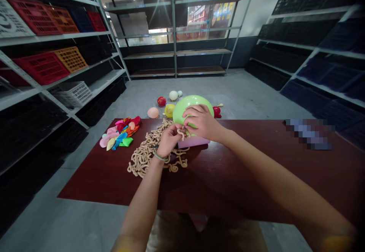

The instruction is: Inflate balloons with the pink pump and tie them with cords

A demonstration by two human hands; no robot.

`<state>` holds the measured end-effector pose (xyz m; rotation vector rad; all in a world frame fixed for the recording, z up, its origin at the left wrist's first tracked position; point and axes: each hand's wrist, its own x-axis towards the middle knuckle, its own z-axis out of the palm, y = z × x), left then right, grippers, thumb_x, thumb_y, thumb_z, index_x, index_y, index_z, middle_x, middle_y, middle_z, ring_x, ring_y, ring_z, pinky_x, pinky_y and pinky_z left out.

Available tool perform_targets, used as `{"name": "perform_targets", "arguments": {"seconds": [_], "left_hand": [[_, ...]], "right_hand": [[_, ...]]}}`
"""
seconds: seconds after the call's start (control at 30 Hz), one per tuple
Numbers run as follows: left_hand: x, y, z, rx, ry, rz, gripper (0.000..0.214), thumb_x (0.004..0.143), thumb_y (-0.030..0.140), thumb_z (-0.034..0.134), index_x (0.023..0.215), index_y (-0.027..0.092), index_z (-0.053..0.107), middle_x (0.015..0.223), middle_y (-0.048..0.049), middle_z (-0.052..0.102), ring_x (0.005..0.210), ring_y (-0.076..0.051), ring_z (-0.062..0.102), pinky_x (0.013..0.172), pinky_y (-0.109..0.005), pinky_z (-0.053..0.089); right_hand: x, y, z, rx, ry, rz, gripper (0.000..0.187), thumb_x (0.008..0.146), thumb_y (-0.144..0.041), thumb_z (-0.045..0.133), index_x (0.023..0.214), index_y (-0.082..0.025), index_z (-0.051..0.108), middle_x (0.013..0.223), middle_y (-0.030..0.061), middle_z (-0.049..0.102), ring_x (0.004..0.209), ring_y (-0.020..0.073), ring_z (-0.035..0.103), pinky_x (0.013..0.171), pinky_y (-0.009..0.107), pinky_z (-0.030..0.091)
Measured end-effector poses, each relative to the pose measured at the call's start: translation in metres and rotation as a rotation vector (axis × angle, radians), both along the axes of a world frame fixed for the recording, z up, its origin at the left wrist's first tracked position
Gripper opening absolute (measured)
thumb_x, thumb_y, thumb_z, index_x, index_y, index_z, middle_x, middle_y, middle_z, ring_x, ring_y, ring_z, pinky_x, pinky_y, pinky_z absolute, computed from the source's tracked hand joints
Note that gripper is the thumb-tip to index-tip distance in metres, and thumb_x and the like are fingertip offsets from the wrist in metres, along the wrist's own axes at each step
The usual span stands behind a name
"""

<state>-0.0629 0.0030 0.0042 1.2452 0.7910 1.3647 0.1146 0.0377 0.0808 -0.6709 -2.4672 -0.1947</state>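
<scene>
An inflated light-green balloon (190, 105) sits above a pink box-like object (194, 142) on the dark red table (256, 168). My right hand (201, 122) is curled over the balloon's near side, fingers pressed on it. My left hand (169, 139) is closed in a pinch on a piece of beige rope (181, 131) right at the balloon's base. A heap of that beige rope (145, 155) spreads on the table under and left of my left hand.
A pile of flat coloured balloons (121, 134) lies at the table's far left. Several inflated balloons (161, 101) rest on the floor beyond. Shelving with crates (42, 67) lines the left; dark shelves line the right and back.
</scene>
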Motion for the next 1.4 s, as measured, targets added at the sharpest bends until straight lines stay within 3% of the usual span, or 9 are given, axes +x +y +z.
{"name": "perform_targets", "arguments": {"seconds": [0.3,0.57,0.77,1.1,1.4], "left_hand": [[0.008,-0.002,-0.005,0.135,0.015,0.351,0.016,0.068,0.014,0.064,0.081,0.019,0.055,0.067,0.0043,0.061,0.055,-0.009,0.055,0.055,-0.02,0.044],[0.009,-0.003,-0.008,0.196,0.048,0.49,0.009,0.079,0.02,0.063,0.088,0.019,0.059,0.078,0.0,0.063,0.067,-0.011,0.057,0.066,-0.024,0.046],[0.009,-0.006,-0.008,0.239,0.077,0.471,0.008,0.083,0.024,0.063,0.089,0.019,0.062,0.078,0.0003,0.061,0.068,-0.012,0.056,0.066,-0.024,0.045],[0.009,-0.004,-0.015,0.192,0.143,0.463,0.01,0.082,0.023,0.064,0.091,0.019,0.063,0.078,0.0007,0.065,0.067,-0.012,0.058,0.065,-0.023,0.045],[0.01,-0.005,-0.011,0.175,0.122,0.438,0.011,0.08,0.026,0.068,0.09,0.02,0.07,0.075,0.0002,0.067,0.065,-0.013,0.059,0.063,-0.025,0.048]], "right_hand": [[-0.015,-0.004,-0.009,0.009,0.03,-0.014,0.01,0.087,-0.02,0.055,0.082,-0.022,0.064,0.1,0.0038,0.068,0.105,0.0227,0.055,0.096,0.041,0.033],[-0.015,-0.011,-0.011,-0.06,0.135,-0.008,0.013,0.092,-0.026,0.055,0.087,-0.023,0.067,0.097,0.0027,0.067,0.101,0.0209,0.055,0.096,0.039,0.037],[-0.012,-0.015,-0.003,-0.166,0.238,-0.032,0.018,0.095,-0.027,0.051,0.09,-0.024,0.068,0.098,0.0046,0.066,0.1,0.0209,0.056,0.095,0.04,0.042],[-0.009,-0.011,0.005,-0.161,0.064,-0.023,0.016,0.093,-0.025,0.056,0.086,-0.023,0.071,0.098,0.0042,0.067,0.099,0.0219,0.054,0.091,0.039,0.042],[-0.009,-0.017,0.001,-0.006,-0.055,-0.124,0.015,0.091,-0.021,0.051,0.086,-0.02,0.065,0.095,0.0068,0.065,0.099,0.0236,0.053,0.087,0.037,0.04]]}}
